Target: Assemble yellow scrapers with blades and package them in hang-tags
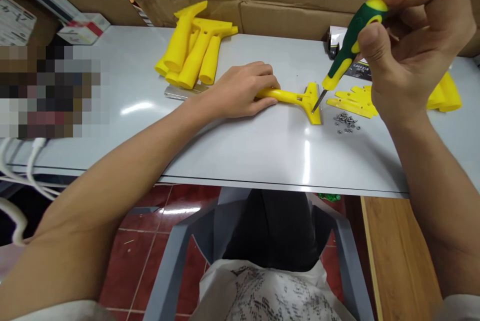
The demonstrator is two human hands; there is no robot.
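My left hand (249,90) is wrapped round the handle of a yellow scraper (285,96), which lies on the white table with its wide head to the right. In my right hand (420,36) is a green and yellow screwdriver (350,43), held by its handle and tilted down to the left. Its tip meets the lower part of the scraper head. Just right of the head lies a small heap of screws (345,121). Behind the screws are several flat yellow plates (354,101), partly covered by my right hand.
Several yellow scraper handles (195,51) are piled at the back, beside a flat metal strip (183,92). More yellow parts (448,93) lie at the far right. Cardboard (281,1) stands along the back. White cables (33,171) hang over the left edge.
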